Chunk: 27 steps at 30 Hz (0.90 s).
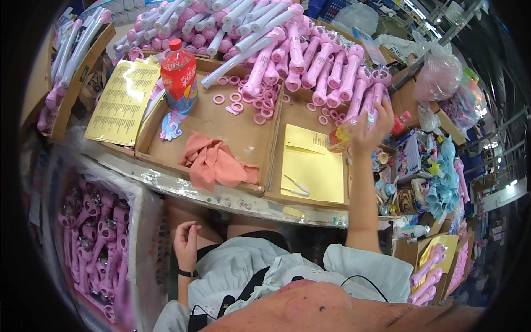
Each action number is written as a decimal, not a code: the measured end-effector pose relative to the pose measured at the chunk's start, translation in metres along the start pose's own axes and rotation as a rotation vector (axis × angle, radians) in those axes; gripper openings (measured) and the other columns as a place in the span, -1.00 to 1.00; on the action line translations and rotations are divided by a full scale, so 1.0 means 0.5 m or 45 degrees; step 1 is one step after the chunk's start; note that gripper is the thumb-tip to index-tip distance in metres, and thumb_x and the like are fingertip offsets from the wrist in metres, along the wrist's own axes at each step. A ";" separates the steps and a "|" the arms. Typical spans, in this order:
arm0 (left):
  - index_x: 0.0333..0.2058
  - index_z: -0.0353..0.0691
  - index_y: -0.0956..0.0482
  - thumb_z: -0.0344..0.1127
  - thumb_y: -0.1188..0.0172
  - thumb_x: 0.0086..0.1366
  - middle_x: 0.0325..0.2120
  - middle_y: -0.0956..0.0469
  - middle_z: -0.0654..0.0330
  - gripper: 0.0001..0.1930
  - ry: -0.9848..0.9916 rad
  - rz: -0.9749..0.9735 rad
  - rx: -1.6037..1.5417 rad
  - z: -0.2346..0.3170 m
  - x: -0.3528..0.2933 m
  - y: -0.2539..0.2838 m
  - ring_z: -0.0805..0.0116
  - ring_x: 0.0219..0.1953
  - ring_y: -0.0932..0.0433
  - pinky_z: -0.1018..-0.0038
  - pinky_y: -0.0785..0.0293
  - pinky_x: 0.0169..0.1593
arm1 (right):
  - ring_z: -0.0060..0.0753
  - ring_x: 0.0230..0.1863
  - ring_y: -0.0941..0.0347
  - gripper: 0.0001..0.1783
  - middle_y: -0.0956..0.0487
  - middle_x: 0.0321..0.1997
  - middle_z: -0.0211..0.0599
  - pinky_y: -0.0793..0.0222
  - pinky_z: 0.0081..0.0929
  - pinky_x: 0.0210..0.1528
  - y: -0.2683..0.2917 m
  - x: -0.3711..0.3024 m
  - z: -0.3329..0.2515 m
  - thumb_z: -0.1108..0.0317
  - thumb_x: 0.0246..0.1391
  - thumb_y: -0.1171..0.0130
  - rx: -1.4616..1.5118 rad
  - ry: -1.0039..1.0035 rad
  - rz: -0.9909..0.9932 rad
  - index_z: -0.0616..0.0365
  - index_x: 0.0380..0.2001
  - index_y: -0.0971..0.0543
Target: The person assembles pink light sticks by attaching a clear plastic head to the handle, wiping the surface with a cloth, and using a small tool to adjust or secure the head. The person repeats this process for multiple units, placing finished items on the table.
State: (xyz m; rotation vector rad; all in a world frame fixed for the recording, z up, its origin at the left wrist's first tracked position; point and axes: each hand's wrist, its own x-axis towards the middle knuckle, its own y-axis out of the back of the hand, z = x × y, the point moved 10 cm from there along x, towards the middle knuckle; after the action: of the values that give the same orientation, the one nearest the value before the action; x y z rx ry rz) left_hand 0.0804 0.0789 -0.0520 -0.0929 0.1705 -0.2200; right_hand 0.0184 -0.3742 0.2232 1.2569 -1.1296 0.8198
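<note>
My right hand (373, 128) reaches over the right side of the bench, its fingers bent around one of the pink plastic handles (381, 83) at the end of the pile. The hand covers part of that handle. Close beside it, a yellow-and-red printed thing (338, 139) shows past the wrist, partly hidden. My left hand (186, 243) hangs by my lap below the bench edge, fingers loosely curled with nothing visible in them. Pink rings (260, 102) lie scattered in the cardboard trays, near an orange cloth (215, 163).
A red-capped drink bottle (180, 77) stands by yellow printed sheets (124, 102). White tubes with pink ends (243, 27) are heaped at the back. On a yellow sheet (315, 166) lies a small white tool (297, 188). A lined bin (146, 249) of pink parts stands left.
</note>
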 end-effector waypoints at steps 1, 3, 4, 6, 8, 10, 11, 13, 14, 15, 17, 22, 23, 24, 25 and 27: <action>-0.17 -0.32 -0.43 -0.42 0.00 0.33 -0.32 -0.50 0.22 -0.85 0.004 -0.042 -0.034 -0.003 -0.001 -0.014 0.52 -0.26 -0.48 0.60 -0.41 -0.11 | -0.08 0.22 -0.10 -0.38 -0.10 0.27 0.06 0.03 -0.22 0.26 0.032 -0.042 0.044 0.36 -0.03 -0.22 0.118 -0.247 0.078 0.34 0.06 -0.23; -0.16 -0.32 -0.43 -0.42 0.00 0.33 -0.32 -0.50 0.22 -0.85 0.030 -0.104 -0.053 -0.005 -0.002 -0.032 0.52 -0.25 -0.48 0.60 -0.40 -0.10 | 0.02 0.25 -0.06 -0.15 -0.05 0.27 0.08 0.07 -0.18 0.28 0.007 -0.139 0.136 0.28 -0.15 -0.33 0.255 -0.745 0.040 0.35 0.14 -0.12; -0.16 -0.32 -0.42 -0.43 0.00 0.33 -0.32 -0.51 0.21 -0.85 0.044 -0.161 -0.007 -0.004 -0.004 -0.044 0.51 -0.24 -0.49 0.60 -0.40 -0.09 | 0.01 0.24 -0.08 -0.10 -0.09 0.25 0.07 0.04 -0.19 0.26 -0.019 -0.177 0.154 0.25 -0.20 -0.36 0.231 -0.823 -0.051 0.35 0.15 -0.11; -0.15 -0.34 -0.42 -0.42 -0.01 0.32 -0.31 -0.51 0.20 -0.83 -0.011 -0.285 0.053 0.013 -0.013 -0.064 0.50 -0.22 -0.49 0.60 -0.40 -0.08 | 0.00 0.22 -0.13 0.00 -0.16 0.21 0.07 -0.03 -0.20 0.24 -0.079 -0.239 0.185 0.20 -0.29 -0.43 0.229 -1.006 -0.301 0.36 0.16 -0.09; -0.15 -0.35 -0.42 -0.42 -0.02 0.31 -0.30 -0.51 0.19 -0.82 -0.065 -0.331 0.134 0.029 -0.027 -0.062 0.49 -0.22 -0.50 0.60 -0.40 -0.08 | -0.05 0.16 -0.21 0.02 -0.24 0.14 0.05 -0.13 -0.23 0.19 -0.101 -0.254 0.189 0.23 -0.31 -0.44 0.290 -1.036 -0.371 0.35 0.16 -0.09; -0.15 -0.35 -0.43 -0.43 -0.02 0.31 -0.30 -0.52 0.19 -0.82 -0.151 -0.317 0.180 0.042 -0.043 -0.049 0.48 -0.22 -0.50 0.59 -0.40 -0.09 | -0.10 0.08 -0.30 -0.01 -0.32 0.07 0.02 -0.22 -0.27 0.12 -0.102 -0.234 0.173 0.25 -0.31 -0.43 0.299 -0.968 -0.360 0.34 0.15 -0.10; -0.15 -0.35 -0.43 -0.43 -0.02 0.31 -0.30 -0.52 0.19 -0.83 -0.114 -0.285 0.168 0.033 -0.050 -0.038 0.48 -0.22 -0.50 0.59 -0.40 -0.09 | -0.13 0.05 -0.34 -0.02 -0.35 0.04 0.01 -0.26 -0.29 0.08 -0.115 -0.219 0.153 0.26 -0.30 -0.43 0.475 -0.918 -0.383 0.34 0.15 -0.11; -0.16 -0.36 -0.43 -0.43 -0.02 0.31 -0.30 -0.52 0.19 -0.83 -0.103 -0.199 0.143 0.022 -0.067 -0.014 0.47 -0.22 -0.51 0.58 -0.41 -0.10 | -0.14 0.05 -0.33 -0.05 -0.35 0.04 0.01 -0.25 -0.32 0.09 -0.148 -0.197 0.105 0.24 -0.28 -0.42 0.894 -0.850 -0.389 0.33 0.14 -0.13; -0.16 -0.36 -0.44 -0.43 -0.02 0.31 -0.30 -0.52 0.19 -0.83 -0.106 -0.193 0.123 0.018 -0.078 -0.010 0.47 -0.23 -0.51 0.58 -0.41 -0.10 | -0.15 0.07 -0.31 -0.04 -0.34 0.05 0.01 -0.23 -0.36 0.11 -0.169 -0.189 0.088 0.22 -0.27 -0.42 0.849 -0.795 -0.439 0.33 0.16 -0.12; -0.16 -0.36 -0.44 -0.43 -0.02 0.31 -0.30 -0.52 0.19 -0.83 -0.113 -0.182 0.110 0.015 -0.088 -0.005 0.47 -0.23 -0.51 0.57 -0.41 -0.10 | -0.15 0.08 -0.31 -0.03 -0.34 0.05 0.02 -0.22 -0.36 0.12 -0.195 -0.197 0.082 0.22 -0.27 -0.42 0.810 -0.850 -0.467 0.33 0.16 -0.12; -0.17 -0.37 -0.44 -0.42 -0.03 0.30 -0.30 -0.53 0.18 -0.83 -0.127 -0.175 0.133 0.017 -0.110 0.001 0.46 -0.23 -0.52 0.57 -0.42 -0.10 | -0.14 0.09 -0.29 -0.01 -0.33 0.06 0.04 -0.21 -0.35 0.13 -0.245 -0.208 0.048 0.22 -0.28 -0.43 0.831 -0.801 -0.500 0.33 0.17 -0.11; -0.19 -0.38 -0.48 -0.36 -0.09 0.27 -0.31 -0.55 0.13 -0.79 -0.188 -0.136 0.295 0.044 -0.162 0.029 0.43 -0.24 -0.53 0.55 -0.44 -0.14 | -0.11 0.10 -0.28 -0.04 -0.33 0.08 0.03 -0.19 -0.31 0.14 -0.285 -0.247 -0.004 0.19 -0.26 -0.42 0.626 -0.761 -0.513 0.31 0.17 -0.14; -0.19 -0.37 -0.48 -0.35 -0.10 0.27 -0.31 -0.55 0.13 -0.79 -0.208 -0.102 0.339 0.052 -0.175 0.046 0.44 -0.25 -0.53 0.55 -0.44 -0.15 | -0.10 0.10 -0.29 -0.06 -0.33 0.08 0.03 -0.18 -0.29 0.15 -0.282 -0.238 -0.018 0.19 -0.24 -0.41 0.689 -0.727 -0.519 0.31 0.16 -0.14; -0.19 -0.35 -0.48 -0.34 -0.10 0.27 -0.32 -0.55 0.14 -0.79 -0.188 -0.095 0.373 0.055 -0.189 0.064 0.46 -0.25 -0.53 0.55 -0.44 -0.16 | -0.11 0.12 -0.25 -0.05 -0.30 0.09 0.02 -0.16 -0.29 0.16 -0.281 -0.235 -0.035 0.14 -0.28 -0.44 0.897 -0.737 -0.591 0.33 0.13 -0.18; -0.20 -0.34 -0.49 -0.33 -0.10 0.26 -0.33 -0.55 0.15 -0.79 -0.236 -0.072 0.405 0.072 -0.200 0.083 0.47 -0.25 -0.53 0.56 -0.44 -0.18 | -0.11 0.02 -0.33 -0.15 -0.38 -0.02 0.00 -0.23 -0.27 0.08 -0.305 -0.256 -0.037 0.16 -0.29 -0.45 0.875 -0.927 -0.947 0.32 0.03 -0.27; -0.21 -0.33 -0.49 -0.33 -0.10 0.25 -0.34 -0.55 0.12 -0.79 -0.169 -0.014 0.422 0.092 -0.211 0.117 0.36 -0.27 -0.55 0.49 -0.45 -0.22 | -0.16 -0.15 -0.40 -0.40 -0.45 -0.16 -0.06 -0.32 -0.30 -0.09 -0.170 -0.158 -0.088 0.32 -0.21 -0.37 0.513 -0.432 -0.297 0.38 -0.14 -0.33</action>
State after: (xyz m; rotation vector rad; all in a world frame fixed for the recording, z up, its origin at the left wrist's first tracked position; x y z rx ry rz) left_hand -0.0007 0.1627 0.0033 0.2206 0.0002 -0.2497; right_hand 0.0845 -0.3370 0.1252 1.8811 -1.0839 0.6918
